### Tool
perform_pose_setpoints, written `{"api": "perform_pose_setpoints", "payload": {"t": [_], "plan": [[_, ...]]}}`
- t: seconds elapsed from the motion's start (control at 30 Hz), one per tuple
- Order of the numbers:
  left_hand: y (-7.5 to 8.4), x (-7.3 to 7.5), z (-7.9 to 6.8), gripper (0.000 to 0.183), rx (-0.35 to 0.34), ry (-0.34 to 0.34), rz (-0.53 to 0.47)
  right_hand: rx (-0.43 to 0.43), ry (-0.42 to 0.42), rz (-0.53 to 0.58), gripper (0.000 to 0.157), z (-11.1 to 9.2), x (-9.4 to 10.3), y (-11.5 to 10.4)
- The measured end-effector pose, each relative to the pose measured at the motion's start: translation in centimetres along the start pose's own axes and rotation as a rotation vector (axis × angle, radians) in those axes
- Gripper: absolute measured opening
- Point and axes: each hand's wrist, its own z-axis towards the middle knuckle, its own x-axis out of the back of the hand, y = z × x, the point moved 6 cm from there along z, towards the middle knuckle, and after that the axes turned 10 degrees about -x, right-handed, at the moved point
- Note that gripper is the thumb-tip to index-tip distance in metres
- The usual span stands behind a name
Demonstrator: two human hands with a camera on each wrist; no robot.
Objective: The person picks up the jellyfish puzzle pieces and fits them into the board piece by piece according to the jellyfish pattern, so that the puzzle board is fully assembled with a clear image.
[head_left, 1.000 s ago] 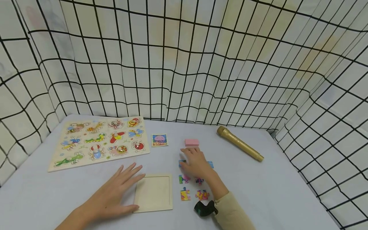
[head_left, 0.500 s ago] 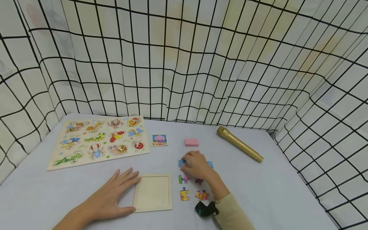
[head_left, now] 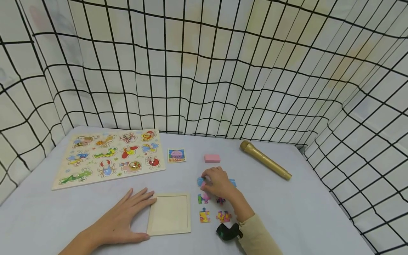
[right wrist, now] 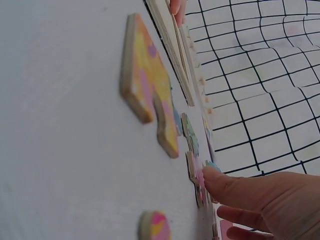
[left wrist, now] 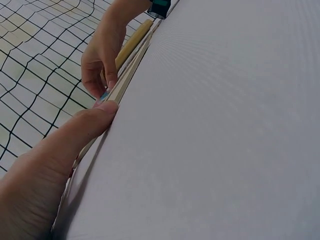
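Note:
In the head view my left hand (head_left: 119,219) lies spread with straight fingers, its fingertips and thumb against the left edge of a pale wooden puzzle tray (head_left: 172,214). My right hand (head_left: 220,183) pinches a blue and pink jigsaw piece (head_left: 199,181) at the table surface between thumb and forefinger. Below that piece lie a green and pink piece (head_left: 203,199), a yellow piece (head_left: 205,215) and a multicoloured piece (head_left: 224,216). Another blue piece (head_left: 233,182) shows past the right hand, which partly covers it. In the right wrist view the thumb (right wrist: 235,187) presses beside the pieces.
A wooden insect puzzle board (head_left: 111,157) lies at the back left. Near it are a small jellyfish picture card (head_left: 176,155), a pink block (head_left: 212,158) and a gold microphone (head_left: 266,160). Black netting (head_left: 204,81) over white cloth borders the table.
My right hand has drawn back slightly, and its fingers have closed on the blue and pink jigsaw piece. The left hand and the tray have shifted a little to the left.

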Motion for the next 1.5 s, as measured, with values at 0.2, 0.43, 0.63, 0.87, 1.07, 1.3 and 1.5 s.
{"api": "perform_pose_setpoints", "payload": {"t": [0.2, 0.43, 0.63, 0.87, 1.07, 1.3, 1.5], "plan": [[-0.1, -0.1, 0.2, 0.086, 0.008, 0.005, -0.003, -0.005, 0.011, 0.024, 0.032, 0.1, 0.1, 0.0], [-0.2, -0.2, 0.2, 0.086, 0.020, 0.000, -0.010, -0.024, -0.023, 0.134, 0.032, 0.1, -0.1, 0.2], [-0.1, -0.2, 0.2, 0.086, 0.009, 0.015, -0.009, -0.034, -0.016, 0.182, 0.031, 0.1, -0.1, 0.1], [-0.2, -0.2, 0.2, 0.086, 0.024, 0.005, -0.027, 0.003, 0.030, 0.261, 0.018, 0.1, 0.1, -0.1], [-0.1, -0.3, 0.1, 0.086, 0.029, 0.009, -0.029, 0.028, 0.065, 0.348, 0.008, 0.0, 0.3, -0.5], [-0.2, -0.3, 0.1, 0.085, 0.027, 0.006, -0.029, 0.039, 0.099, 0.408, 0.008, -0.1, 0.5, -1.0], [-0.1, -0.3, 0.0, 0.085, 0.041, 0.001, -0.029, 0.034, 0.065, 0.479, 0.009, -0.3, 0.2, -2.1]]}}
